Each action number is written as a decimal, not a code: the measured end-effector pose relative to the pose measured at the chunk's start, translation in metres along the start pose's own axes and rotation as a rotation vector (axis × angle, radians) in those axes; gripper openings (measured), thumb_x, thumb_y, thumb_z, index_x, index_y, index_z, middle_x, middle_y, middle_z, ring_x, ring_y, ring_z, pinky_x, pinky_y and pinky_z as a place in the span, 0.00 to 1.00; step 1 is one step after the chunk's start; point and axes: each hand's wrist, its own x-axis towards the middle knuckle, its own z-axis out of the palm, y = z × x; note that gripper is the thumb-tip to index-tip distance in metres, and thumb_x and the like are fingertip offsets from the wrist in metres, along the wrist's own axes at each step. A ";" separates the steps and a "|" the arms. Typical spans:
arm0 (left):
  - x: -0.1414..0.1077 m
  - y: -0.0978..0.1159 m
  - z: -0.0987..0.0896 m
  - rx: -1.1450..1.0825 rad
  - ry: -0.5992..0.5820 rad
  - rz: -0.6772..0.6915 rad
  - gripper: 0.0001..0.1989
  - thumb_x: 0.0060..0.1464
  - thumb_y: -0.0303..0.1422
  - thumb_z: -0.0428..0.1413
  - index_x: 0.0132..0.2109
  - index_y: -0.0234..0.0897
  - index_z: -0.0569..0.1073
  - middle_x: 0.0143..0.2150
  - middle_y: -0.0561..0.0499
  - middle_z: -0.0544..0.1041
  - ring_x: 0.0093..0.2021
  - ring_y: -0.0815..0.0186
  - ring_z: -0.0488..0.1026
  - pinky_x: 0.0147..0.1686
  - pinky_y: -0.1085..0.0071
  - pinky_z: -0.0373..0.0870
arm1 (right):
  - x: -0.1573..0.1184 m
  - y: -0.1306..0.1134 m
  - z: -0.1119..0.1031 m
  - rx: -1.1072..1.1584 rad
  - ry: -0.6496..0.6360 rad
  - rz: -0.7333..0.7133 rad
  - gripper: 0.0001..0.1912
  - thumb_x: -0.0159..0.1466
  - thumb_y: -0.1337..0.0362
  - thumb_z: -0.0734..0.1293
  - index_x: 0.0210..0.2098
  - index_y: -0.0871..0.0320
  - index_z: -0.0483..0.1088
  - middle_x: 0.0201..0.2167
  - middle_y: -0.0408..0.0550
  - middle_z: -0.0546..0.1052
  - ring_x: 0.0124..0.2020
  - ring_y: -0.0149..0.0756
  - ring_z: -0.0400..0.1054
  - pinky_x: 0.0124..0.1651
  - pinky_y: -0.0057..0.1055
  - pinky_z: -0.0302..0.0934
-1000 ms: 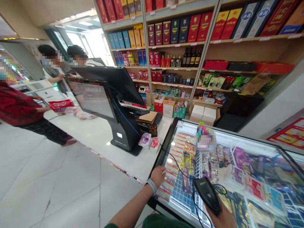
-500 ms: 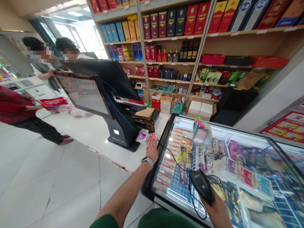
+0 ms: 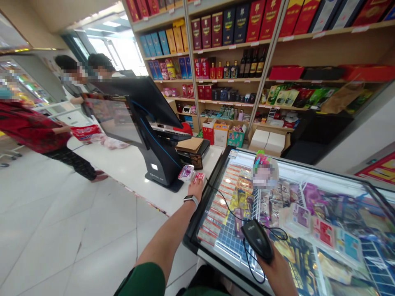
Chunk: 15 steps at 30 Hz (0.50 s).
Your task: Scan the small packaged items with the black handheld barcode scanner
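Note:
My left hand (image 3: 195,191), with a watch on the wrist, reaches to the white counter (image 3: 123,164) and has its fingers on a small red-and-white pack (image 3: 199,176). A purple-and-white pack (image 3: 186,173) lies just beside it, near the foot of the black register (image 3: 162,176). My right hand (image 3: 276,267) is wrapped round the handle of a black barcode scanner (image 3: 257,239), held over the glass-topped freezer (image 3: 220,172). The scanner's cable loops over the glass. Packs in plastic tubs, one pink-red (image 3: 323,231), sit at the right of the freezer.
A round container (image 3: 266,172) stands at the freezer's back. Behind are shelves (image 3: 230,46) of boxes and bottles. At the left, a person in a red top (image 3: 33,125) stands by the counter with a red bag (image 3: 87,132); two more people are behind the register.
The view has shifted slightly left. My left hand's fingers have curled more around the red-and-white pack. The person in red has come further into view.

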 end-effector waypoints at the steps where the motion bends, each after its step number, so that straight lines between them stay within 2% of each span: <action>1: 0.000 0.000 -0.002 0.005 -0.002 0.001 0.27 0.60 0.22 0.40 0.63 0.41 0.64 0.61 0.38 0.66 0.60 0.51 0.65 0.52 0.54 0.69 | 0.001 0.000 -0.001 0.007 -0.002 0.002 0.23 0.51 0.53 0.64 0.44 0.57 0.71 0.37 0.51 0.82 0.40 0.50 0.77 0.42 0.39 0.69; 5: 0.003 0.001 -0.009 0.025 -0.020 0.001 0.24 0.60 0.23 0.40 0.60 0.39 0.67 0.55 0.37 0.70 0.52 0.53 0.70 0.50 0.56 0.69 | 0.002 0.007 -0.004 0.031 -0.003 -0.003 0.24 0.52 0.54 0.65 0.46 0.57 0.70 0.38 0.52 0.81 0.42 0.50 0.76 0.43 0.39 0.69; 11: 0.007 0.003 -0.012 0.054 -0.039 0.016 0.23 0.60 0.24 0.41 0.60 0.37 0.67 0.54 0.35 0.71 0.53 0.50 0.70 0.50 0.54 0.68 | 0.001 0.025 -0.012 0.035 0.025 -0.002 0.23 0.51 0.56 0.65 0.46 0.56 0.71 0.37 0.49 0.81 0.40 0.50 0.76 0.42 0.39 0.69; 15: 0.005 0.005 -0.015 0.064 -0.035 0.041 0.22 0.60 0.25 0.41 0.59 0.35 0.68 0.53 0.34 0.71 0.54 0.49 0.69 0.52 0.52 0.66 | -0.001 0.022 -0.020 0.033 0.040 0.026 0.24 0.51 0.54 0.65 0.45 0.57 0.71 0.36 0.50 0.82 0.39 0.50 0.77 0.41 0.40 0.70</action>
